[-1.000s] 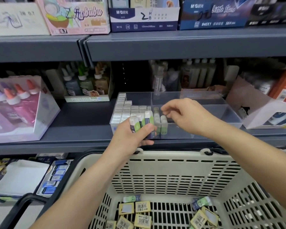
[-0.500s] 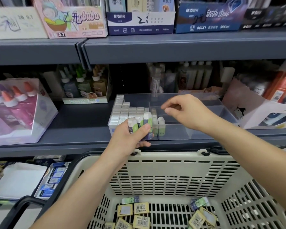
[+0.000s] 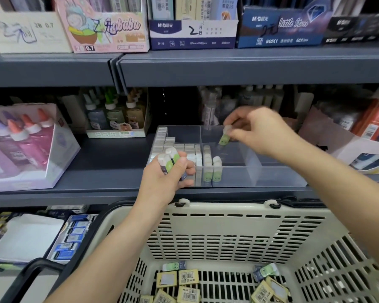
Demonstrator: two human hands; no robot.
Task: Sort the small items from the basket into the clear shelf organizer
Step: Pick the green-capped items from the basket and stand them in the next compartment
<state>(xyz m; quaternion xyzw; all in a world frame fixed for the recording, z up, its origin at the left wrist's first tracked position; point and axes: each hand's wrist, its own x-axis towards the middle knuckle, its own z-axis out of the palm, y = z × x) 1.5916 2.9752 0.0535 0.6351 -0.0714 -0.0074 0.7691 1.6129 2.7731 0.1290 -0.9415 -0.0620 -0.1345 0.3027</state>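
Observation:
A clear shelf organizer (image 3: 271, 178) stands on the middle shelf, with rows of small white and green erasers (image 3: 208, 160) packed upright in its left part. My left hand (image 3: 164, 178) grips a small bunch of green-and-white erasers (image 3: 170, 159) just in front of the organizer's left end. My right hand (image 3: 260, 130) hovers over the organizer's back middle and pinches one green eraser (image 3: 224, 136), tilted downward. Below, the cream plastic basket (image 3: 228, 228) holds several loose erasers and yellow barcode packs (image 3: 188, 277) on its floor.
A pink box of glue bottles (image 3: 24, 147) sits left on the same shelf, and a white carton (image 3: 359, 149) stands right of the organizer. Small bottles (image 3: 116, 114) line the back. The shelf above carries pencil-lead boxes (image 3: 193, 33). The basket's black handle (image 3: 26, 276) lies at lower left.
My right hand took one green eraser from the bunch in my left hand and moved up and right over the organizer's back. The left hand's bunch is smaller.

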